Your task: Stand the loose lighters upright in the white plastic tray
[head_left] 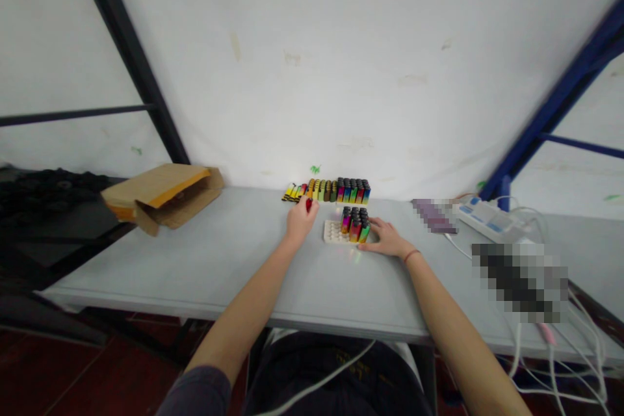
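My left hand (299, 221) is closed in a pinch around a small red piece (309, 205). Its kind is mostly hidden by the fingers, and it is held just left of a white tray with holes (333, 233). Several colourful, black-topped pieces that look like lighters (355, 231) stand upright in the tray's right part, while holes show at its left. At the tray's right end, my right hand (387, 238) rests with thumb and fingers around the end, against the tray and the nearest pieces.
Behind the tray stand black-topped pieces in a block (353, 191), with yellow ones (322, 190) and loose striped ones (293, 192) to the left. An open cardboard box (166, 192) lies left. A phone (435, 216), power strip (492, 220) and white cables (553, 370) are right.
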Available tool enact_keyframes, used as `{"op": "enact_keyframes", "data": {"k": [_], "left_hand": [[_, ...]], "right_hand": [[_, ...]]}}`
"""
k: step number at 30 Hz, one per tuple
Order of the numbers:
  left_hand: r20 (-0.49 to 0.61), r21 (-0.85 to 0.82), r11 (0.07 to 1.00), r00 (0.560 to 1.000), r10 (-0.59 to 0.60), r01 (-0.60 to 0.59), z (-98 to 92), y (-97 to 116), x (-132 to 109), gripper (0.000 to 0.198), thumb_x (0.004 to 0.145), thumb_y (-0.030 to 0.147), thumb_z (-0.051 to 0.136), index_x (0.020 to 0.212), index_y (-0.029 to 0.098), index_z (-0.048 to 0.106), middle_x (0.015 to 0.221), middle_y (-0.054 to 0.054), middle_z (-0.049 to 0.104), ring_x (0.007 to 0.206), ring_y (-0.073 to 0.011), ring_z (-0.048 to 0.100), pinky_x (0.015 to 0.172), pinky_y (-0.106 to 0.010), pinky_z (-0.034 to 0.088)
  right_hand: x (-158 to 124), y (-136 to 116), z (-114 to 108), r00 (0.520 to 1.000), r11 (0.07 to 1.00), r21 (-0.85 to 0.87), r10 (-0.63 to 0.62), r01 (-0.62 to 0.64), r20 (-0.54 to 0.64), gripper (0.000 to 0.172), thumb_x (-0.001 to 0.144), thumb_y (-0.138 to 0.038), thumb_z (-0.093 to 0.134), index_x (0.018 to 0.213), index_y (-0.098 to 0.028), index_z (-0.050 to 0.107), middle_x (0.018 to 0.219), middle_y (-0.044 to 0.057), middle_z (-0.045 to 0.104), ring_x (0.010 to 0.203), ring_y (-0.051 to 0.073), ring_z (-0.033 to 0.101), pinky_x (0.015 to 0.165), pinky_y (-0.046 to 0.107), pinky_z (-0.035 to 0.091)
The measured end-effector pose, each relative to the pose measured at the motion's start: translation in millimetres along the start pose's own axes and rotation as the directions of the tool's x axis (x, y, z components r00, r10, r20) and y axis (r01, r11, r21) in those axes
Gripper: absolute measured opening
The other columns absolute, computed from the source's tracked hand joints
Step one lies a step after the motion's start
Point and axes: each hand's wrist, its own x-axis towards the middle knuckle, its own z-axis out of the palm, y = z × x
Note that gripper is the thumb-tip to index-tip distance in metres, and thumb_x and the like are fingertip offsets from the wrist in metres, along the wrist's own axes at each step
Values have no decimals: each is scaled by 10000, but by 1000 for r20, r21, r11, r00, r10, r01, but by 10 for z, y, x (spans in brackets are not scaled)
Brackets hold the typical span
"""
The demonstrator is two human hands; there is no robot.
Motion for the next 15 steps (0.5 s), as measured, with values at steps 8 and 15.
{"op": "enact_keyframes", "data": {"k": [8,15], "left_hand": [[79,-342,920,970,230,-191,223,-31,-8,242,951,311,561,1146,170,539,1047,-102,693,980,-219,687,879,-343,531],[51,-405,820,886,461,-403,181,106,-53,270,994,301,471,1081,169,688,1087,-120,704,1083,-222,645,1015,-381,503]], "right_hand": [[4,10,13,1000,1000,3,4,-4,-2,917,777,-812,619,1478,-224,551,1590,182,434,1475,384,381,1208,579,273],[9,6,14,1000,1000,1,8,-8,-7,917,779,-810,621,1485,-230,543,1596,174,432,1481,385,371,1211,585,265]]}}
